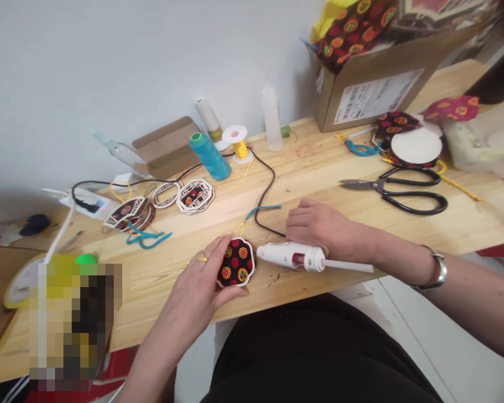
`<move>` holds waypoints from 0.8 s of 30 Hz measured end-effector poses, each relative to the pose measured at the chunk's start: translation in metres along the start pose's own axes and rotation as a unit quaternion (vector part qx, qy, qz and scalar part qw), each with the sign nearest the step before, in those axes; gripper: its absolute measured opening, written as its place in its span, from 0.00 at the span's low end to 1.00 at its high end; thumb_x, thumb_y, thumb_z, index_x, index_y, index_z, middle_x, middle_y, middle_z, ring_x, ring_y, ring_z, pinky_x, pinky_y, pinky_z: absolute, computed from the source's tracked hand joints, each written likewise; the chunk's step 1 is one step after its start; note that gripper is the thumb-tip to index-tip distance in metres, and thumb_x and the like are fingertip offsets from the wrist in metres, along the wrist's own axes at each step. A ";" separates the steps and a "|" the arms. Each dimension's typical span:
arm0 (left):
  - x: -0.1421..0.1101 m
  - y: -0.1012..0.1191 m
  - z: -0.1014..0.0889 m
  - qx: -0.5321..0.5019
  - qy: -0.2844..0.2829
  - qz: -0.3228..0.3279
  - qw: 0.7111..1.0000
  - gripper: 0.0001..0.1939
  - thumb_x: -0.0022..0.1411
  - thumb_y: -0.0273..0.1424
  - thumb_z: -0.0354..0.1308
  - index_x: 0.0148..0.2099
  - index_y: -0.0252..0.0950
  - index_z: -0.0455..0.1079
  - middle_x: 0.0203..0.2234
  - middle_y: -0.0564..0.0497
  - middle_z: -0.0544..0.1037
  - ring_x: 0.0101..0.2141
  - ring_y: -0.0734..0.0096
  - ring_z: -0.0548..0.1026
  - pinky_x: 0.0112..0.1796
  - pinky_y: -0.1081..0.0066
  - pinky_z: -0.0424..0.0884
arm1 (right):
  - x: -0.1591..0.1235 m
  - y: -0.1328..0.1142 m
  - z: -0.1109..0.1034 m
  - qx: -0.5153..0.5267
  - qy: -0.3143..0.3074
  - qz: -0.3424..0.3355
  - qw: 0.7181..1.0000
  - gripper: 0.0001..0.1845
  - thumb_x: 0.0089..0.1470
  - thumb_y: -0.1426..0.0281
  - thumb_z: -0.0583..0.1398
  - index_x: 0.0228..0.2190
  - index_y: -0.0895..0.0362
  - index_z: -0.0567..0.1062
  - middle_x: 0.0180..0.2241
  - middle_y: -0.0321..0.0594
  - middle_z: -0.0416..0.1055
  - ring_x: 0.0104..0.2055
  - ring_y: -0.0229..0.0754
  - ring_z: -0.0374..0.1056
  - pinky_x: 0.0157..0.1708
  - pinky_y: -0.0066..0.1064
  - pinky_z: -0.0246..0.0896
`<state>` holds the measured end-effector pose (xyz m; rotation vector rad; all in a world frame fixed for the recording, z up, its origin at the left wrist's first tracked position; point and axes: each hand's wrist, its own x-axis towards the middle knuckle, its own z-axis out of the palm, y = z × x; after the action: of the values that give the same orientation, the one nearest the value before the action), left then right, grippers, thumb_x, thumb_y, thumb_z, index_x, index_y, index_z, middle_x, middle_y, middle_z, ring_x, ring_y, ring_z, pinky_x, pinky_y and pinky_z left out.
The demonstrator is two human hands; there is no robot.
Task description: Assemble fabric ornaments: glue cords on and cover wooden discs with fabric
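Observation:
My left hand (pixel 201 274) grips a scalloped ornament (pixel 237 260) near the table's front edge, thumb below and fingers along its left side. The ornament has dark flower-print fabric inside a white rim, and a yellow loop with a blue cord (pixel 260 209) comes off its top. My right hand (pixel 317 226) is closed round a white glue gun (pixel 289 256) lying almost level. Its nozzle points left, right beside the ornament's edge; whether they touch I cannot tell. A white glue stick (pixel 346 265) sticks out of the gun's back. The gun's handle is hidden by my right hand.
Black-handled scissors (pixel 397 189) lie to the right. Behind stand a blue thread cone (pixel 210 157), a yellow thread spool (pixel 240 148) and a clear bottle (pixel 271 120). A stack of ornaments (pixel 130 214) lies left. The gun's black cable (pixel 265 193) crosses the table. A cardboard box (pixel 331 101) stands back right.

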<state>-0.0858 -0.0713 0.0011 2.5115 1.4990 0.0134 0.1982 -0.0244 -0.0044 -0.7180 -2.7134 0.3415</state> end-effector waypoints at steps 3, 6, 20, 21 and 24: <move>0.000 0.000 0.000 -0.005 -0.004 0.000 1.000 0.44 0.56 0.46 0.61 0.66 0.44 0.43 0.61 0.42 0.63 0.56 0.51 0.66 0.52 0.54 0.66 | 0.000 -0.001 -0.001 0.013 -0.008 -0.001 1.000 0.14 0.59 0.66 0.54 0.24 0.58 0.68 0.25 0.37 0.65 0.30 0.38 0.56 0.33 0.33 0.44; 0.001 0.000 0.000 -0.006 -0.005 0.002 1.000 0.43 0.55 0.46 0.61 0.66 0.43 0.44 0.61 0.42 0.63 0.56 0.51 0.66 0.52 0.55 0.66 | 0.001 -0.001 -0.003 0.035 -0.014 -0.007 0.999 0.14 0.60 0.67 0.53 0.23 0.57 0.67 0.25 0.36 0.65 0.30 0.38 0.57 0.33 0.33 0.44; -0.001 -0.001 0.000 0.002 0.002 0.008 1.000 0.43 0.56 0.48 0.59 0.66 0.42 0.44 0.61 0.41 0.63 0.57 0.52 0.66 0.52 0.56 0.66 | -0.023 0.024 -0.045 -0.200 -0.014 0.089 0.976 0.12 0.58 0.71 0.51 0.23 0.56 0.65 0.26 0.40 0.65 0.31 0.43 0.57 0.34 0.38 0.45; -0.001 -0.001 0.001 0.001 0.002 0.007 1.000 0.43 0.56 0.47 0.59 0.66 0.42 0.44 0.61 0.41 0.63 0.56 0.52 0.66 0.52 0.56 0.66 | -0.027 0.031 -0.048 -0.240 -0.010 0.115 0.964 0.11 0.57 0.72 0.52 0.23 0.55 0.66 0.25 0.41 0.65 0.31 0.43 0.57 0.34 0.38 0.45; -0.001 -0.001 0.001 -0.003 0.001 0.005 1.000 0.43 0.56 0.47 0.60 0.66 0.42 0.44 0.61 0.41 0.63 0.56 0.52 0.67 0.52 0.57 0.66 | -0.041 0.053 -0.053 -0.304 -0.041 0.187 0.933 0.06 0.52 0.70 0.56 0.25 0.57 0.68 0.27 0.43 0.66 0.33 0.45 0.58 0.32 0.37 0.44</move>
<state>-0.0870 -0.0720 0.0003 2.5143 1.4856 0.0213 0.2741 0.0069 0.0190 -1.4195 -2.7498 -0.4283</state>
